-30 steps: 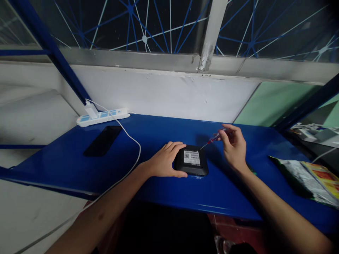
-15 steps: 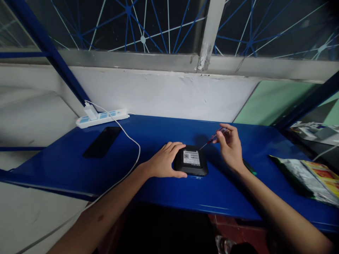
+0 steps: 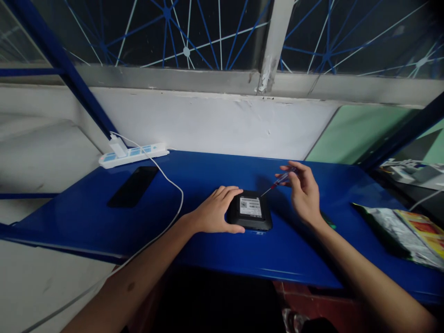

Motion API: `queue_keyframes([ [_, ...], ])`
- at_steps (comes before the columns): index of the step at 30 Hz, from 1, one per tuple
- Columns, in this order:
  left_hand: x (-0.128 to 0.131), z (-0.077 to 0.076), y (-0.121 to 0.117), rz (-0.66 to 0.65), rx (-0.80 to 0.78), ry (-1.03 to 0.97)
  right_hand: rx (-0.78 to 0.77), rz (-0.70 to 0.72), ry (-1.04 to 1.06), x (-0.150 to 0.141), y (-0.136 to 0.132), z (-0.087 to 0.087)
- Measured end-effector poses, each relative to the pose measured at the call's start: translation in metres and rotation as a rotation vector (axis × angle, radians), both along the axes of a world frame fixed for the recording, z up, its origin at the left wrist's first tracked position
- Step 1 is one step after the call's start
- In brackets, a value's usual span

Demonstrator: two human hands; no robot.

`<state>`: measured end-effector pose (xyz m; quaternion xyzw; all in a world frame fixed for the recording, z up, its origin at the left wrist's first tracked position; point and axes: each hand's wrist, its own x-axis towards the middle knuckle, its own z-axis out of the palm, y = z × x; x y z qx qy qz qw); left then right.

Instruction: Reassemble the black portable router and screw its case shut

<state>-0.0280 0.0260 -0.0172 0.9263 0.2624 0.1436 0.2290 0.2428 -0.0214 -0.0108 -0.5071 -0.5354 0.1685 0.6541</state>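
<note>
A black, square box-shaped device point(image 3: 266, 221) with rounded corners lies flat on the blue table, a white printed label point(image 3: 250, 207) with a square code facing up. My left hand point(image 3: 218, 210) grips it from the left side, fingers over the far edge and thumb at the near edge. In my right hand point(image 3: 303, 192) is a screwdriver point(image 3: 276, 183) with a clear handle and a red collar, held slantwise between thumb and fingers. Its tip meets the device near the far right corner. What lies under the tip is too small to make out.
At the left are a black phone point(image 3: 133, 186) and a white power strip point(image 3: 138, 154) with a plugged-in charger, whose white cable point(image 3: 181, 196) crosses the table. A green object point(image 3: 329, 220) lies partly hidden behind my right wrist. Colourful packets point(image 3: 405, 231) lie at the right.
My right thumb and fingers have shifted around the screwdriver handle, the fingers now more spread. The tip stays at the same corner. My left hand and the device have not moved.
</note>
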Motion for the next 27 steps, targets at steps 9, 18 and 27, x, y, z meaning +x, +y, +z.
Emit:
queue_keyframes([
  [9,0.0002,-0.0012,-0.0001,-0.003,0.001,-0.026,0.028,-0.090,-0.063,0.0016,0.0020,-0.0018],
  [18,0.0009,0.0006,-0.0003,0.001,0.008,-0.001,-0.025,-0.033,-0.022,-0.0022,-0.0007,-0.0026],
  [27,0.0001,-0.0010,0.0001,-0.003,0.011,-0.010,-0.029,-0.034,-0.070,0.0004,0.0024,-0.0053],
])
